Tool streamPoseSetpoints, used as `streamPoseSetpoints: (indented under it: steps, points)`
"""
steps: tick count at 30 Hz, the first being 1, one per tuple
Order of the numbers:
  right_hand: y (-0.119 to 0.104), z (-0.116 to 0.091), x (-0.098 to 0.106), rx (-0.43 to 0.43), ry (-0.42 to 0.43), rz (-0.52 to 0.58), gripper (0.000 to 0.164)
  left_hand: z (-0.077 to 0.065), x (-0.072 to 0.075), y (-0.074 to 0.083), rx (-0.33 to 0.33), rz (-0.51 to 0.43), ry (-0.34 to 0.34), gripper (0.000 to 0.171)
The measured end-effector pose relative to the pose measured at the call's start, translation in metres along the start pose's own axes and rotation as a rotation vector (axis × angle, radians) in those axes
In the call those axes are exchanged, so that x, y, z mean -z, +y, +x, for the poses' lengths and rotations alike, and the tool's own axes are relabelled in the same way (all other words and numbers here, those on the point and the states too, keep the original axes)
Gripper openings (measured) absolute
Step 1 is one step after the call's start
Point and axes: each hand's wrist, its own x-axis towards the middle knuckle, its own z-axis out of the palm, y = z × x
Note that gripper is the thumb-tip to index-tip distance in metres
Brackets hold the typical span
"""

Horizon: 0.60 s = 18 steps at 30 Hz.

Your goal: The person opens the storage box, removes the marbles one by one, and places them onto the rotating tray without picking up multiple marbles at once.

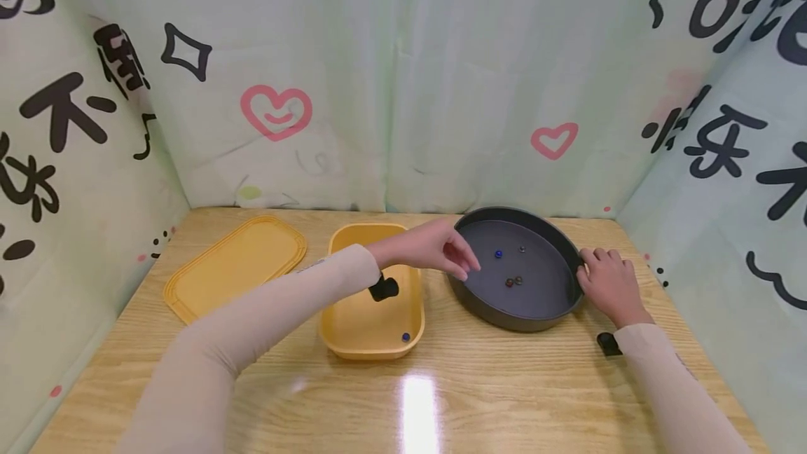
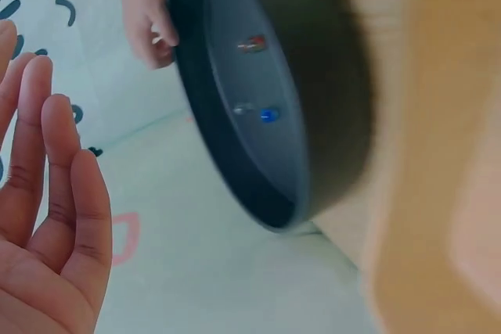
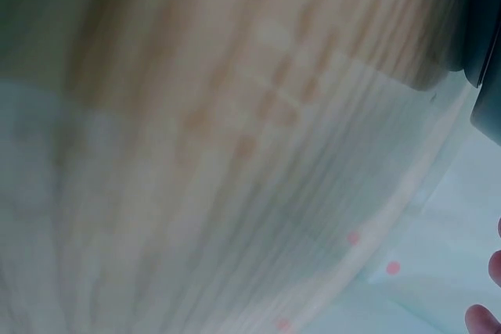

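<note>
A dark round pan stands at the table's right. Inside it lie several small round beads: a blue bead, a greyish bead and a brownish pair. My left hand hovers at the pan's left rim, fingers loosely bent; in the left wrist view its fingers show no object, though the thumb is hidden. At the opposite side my right hand grips the pan's rim. Below my left forearm, a yellow rectangular container has another blue bead near its front right corner.
A yellow lid lies flat on the wooden table, left of the container and partly behind my left sleeve. Printed curtains enclose the table at the back and both sides. The right wrist view is blurred.
</note>
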Motion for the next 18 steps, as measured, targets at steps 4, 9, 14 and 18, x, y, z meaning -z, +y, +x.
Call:
streamPoseSetpoints:
  steps: [4, 9, 14, 18]
  points:
    - [0.002, 0.0, 0.0, 0.004, -0.008, -0.008, 0.022, -0.028, -0.002, -0.012, 0.024, -0.022, -0.015, 0.019]
    - [0.003, 0.0, 0.002, 0.001, -0.022, 0.0, 0.023, -0.049, -0.008, -0.033, 0.059, -0.005, -0.066, 0.016]
    - [0.0, 0.0, 0.003, 0.001, -0.03, 0.013, 0.022, -0.057, -0.022, -0.054, 0.079, 0.041, -0.156, 0.014]
    - [-0.001, 0.0, 0.002, 0.005, -0.024, 0.021, 0.02, -0.06, -0.034, -0.062, 0.097, 0.053, -0.22, 0.015]
